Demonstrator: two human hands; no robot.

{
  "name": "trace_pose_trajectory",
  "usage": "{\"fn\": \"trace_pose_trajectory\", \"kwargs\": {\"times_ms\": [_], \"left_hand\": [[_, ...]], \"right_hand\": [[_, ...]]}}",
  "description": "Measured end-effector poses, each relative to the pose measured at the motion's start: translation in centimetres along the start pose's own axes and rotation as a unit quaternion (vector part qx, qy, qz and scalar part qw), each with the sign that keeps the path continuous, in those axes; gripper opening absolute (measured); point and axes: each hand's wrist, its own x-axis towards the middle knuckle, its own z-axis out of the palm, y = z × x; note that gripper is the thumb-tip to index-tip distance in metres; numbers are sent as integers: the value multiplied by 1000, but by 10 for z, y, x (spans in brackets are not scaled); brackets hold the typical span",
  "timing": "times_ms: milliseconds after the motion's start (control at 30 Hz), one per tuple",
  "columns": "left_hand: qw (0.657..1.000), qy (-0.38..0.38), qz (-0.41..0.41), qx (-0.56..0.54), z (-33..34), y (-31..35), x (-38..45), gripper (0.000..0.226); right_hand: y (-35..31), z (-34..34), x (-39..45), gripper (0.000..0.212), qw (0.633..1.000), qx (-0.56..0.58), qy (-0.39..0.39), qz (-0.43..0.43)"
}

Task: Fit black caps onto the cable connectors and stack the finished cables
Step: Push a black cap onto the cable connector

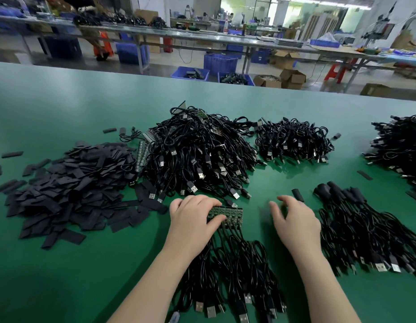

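From the head view, the left hand [193, 214] pinched a strip of small green circuit boards [225, 214] between thumb and fingers, the strip's long axis running left to right. Its black cables [232, 273] trailed toward the person, plugs nearest. The right hand [295, 220] hovered just beside it, fingers spread and holding nothing. A heap of black caps [69, 185] lay at the left of the green worktop [62, 276], a large tangle of cables [197, 155] stood behind the hands, and a capped stack [365, 227] lay to the right.
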Motion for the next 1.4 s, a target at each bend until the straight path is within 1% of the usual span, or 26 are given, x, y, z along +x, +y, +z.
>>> {"fn": "trace_pose_trajectory", "kwargs": {"times_ms": [100,167,200,233,267,300,333,367,400,433,533,600,667,767,900,1067,1233,1400], "left_hand": [[1000,12,0,-7,-1,2,0,27],[1000,22,1,-12,-1,2,-1,26],[1000,27,1,-12,-2,2,-1,25],[999,30,1,-13,-2,3,-2,24],[999,33,2,-14,-2,3,-2,23],[999,36,1,-16,-3,4,-2,22],[999,39,1,-16,-3,5,-3,21],[999,43,-1,-12,-4,5,-3,19],[999,48,-3,-3,-4,6,-4,18],[999,51,-6,7,-5,7,-4,17],[999,44,0,27,-8,8,-3,18],[999,28,20,34,-9,8,-2,23],[999,14,35,34,-10,9,-1,26],[999,15,31,3,-11,10,2,17],[999,5,39,-27,-9,9,3,10],[998,-1,47,-38,-10,9,4,13],[998,6,47,-32,-10,12,2,10],[999,-2,38,-39,-8,13,2,15]], "right_hand": [[12,-6,8,44,998,-54,13,38],[13,-10,10,43,996,-52,43,56],[11,-12,9,40,996,-28,71,41],[6,-13,5,37,996,10,92,8],[-1,-15,0,35,993,71,89,-32],[-11,-17,-7,32,986,141,56,-63],[-23,-18,-15,29,975,206,2,-83],[-33,-17,-23,24,961,253,-53,-93],[-41,-14,-29,20,949,286,-91,-98],[-45,-9,-33,20,942,304,-105,-101],[-48,0,-36,32,934,334,-88,-93],[-46,1,-35,34,924,362,-90,-85],[-45,1,-35,34,916,379,-95,-87],[-47,2,-37,29,904,407,-99,-85],[-50,4,-37,25,907,405,-92,-67],[-50,4,-40,26,909,402,-63,-91],[-50,3,-38,23,895,431,-106,-52],[-50,4,-40,26,904,416,-78,-62]]}}
